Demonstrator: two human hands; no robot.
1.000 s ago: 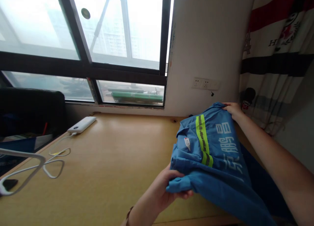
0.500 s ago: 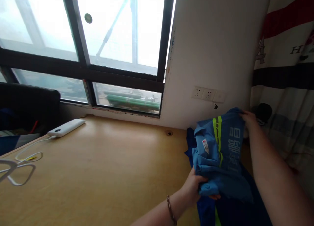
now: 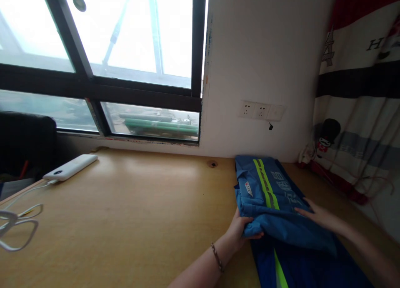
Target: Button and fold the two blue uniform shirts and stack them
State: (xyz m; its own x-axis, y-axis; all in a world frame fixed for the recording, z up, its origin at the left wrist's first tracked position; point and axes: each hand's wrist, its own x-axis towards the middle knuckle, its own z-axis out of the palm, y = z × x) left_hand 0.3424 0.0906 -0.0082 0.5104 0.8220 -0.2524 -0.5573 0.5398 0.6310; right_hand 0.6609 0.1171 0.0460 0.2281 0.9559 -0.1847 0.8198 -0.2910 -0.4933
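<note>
A folded light-blue work jacket (image 3: pixel 293 223) with a yellow-green reflective stripe, pale printed characters and a small white label lies at the right of the table. My left hand (image 3: pixel 239 229) grips its near left corner, thumb on top and fingers underneath. On the right side of the jacket, my right hand (image 3: pixel 320 215) rests with fingers stretched out and apart. Beneath the jacket is a darker blue garment (image 3: pixel 328 267), also with a yellow-green stripe, which runs out of view at the bottom.
The wooden table (image 3: pixel 140 213) stands against a window and a wall with sockets (image 3: pixel 261 110). A white power bank (image 3: pixel 71 167) with a white cable (image 3: pixel 26 234) sits at the left. A patterned curtain (image 3: pixel 356 80) hangs at the right; a black chair (image 3: pixel 26 138) is far left.
The jacket's far part has come down flat onto the table. My right hand has let go of its far right edge and moved nearer, onto the cloth. My left hand keeps its grip.
</note>
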